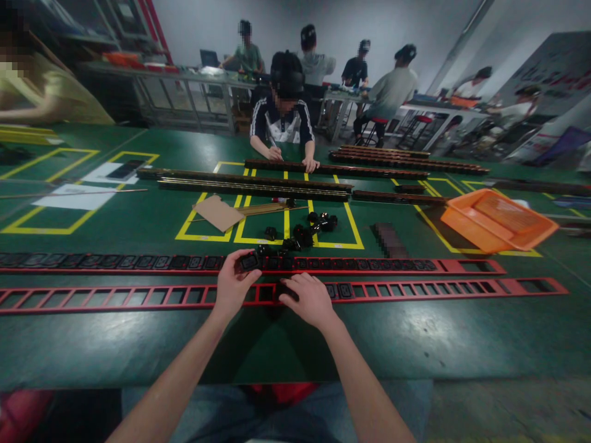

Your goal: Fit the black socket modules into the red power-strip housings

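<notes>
A small black power socket is pinched between the thumb and fingers of my left hand, just above the far red strip. My right hand is at the near red strip, its fingers curled over another black socket at one of the openings; the fingers partly cover it. Just right of that hand, a black socket sits in the same strip, whose other openings are largely bare. Behind it lies the far red strip, filled with a row of black sockets.
Loose black sockets lie in a pile beyond the strips. Near them are a cardboard piece and a dark flat block. An orange basket stands at right. Long dark rails cross the green table; a co-worker writes behind them.
</notes>
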### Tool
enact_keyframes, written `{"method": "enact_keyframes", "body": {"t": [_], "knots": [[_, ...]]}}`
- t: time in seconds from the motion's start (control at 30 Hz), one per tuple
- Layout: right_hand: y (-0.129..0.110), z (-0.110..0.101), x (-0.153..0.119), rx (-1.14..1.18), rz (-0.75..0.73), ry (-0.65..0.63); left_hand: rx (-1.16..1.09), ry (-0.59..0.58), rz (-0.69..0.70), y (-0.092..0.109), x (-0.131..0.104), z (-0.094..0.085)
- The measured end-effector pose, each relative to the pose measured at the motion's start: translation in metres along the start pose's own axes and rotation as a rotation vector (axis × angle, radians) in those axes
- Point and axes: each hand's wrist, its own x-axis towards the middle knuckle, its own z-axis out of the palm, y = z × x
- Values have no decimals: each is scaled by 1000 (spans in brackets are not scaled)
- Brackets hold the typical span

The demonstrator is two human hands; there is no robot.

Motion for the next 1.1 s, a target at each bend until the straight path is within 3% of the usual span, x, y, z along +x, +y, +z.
{"method": "enact_keyframes", "body": {"t": [0.2,0.3,0.43,0.57,0.77,0.97,1.1], "knots": [[-1,0,-1,6,-5,17,204,-18,48,-11,-18,-5],[-1,0,-1,2,1,13,333,-83,107,-16,-22,-8],[-3,-2,-1,-9,-1,2,377,-182,180,-16,-24,-8],[-4,-3,-2,-15,1,9,385,-177,174,-14,-25,-7],[-4,0,-3,-15,-13,28,248,-122,123,-14,-22,-10],[-4,2,-3,-21,-6,30,-6,-120,-38,-13,-15,-13],[-4,2,-3,-25,1,24,-74,-101,-50,-16,-14,-16]]}}
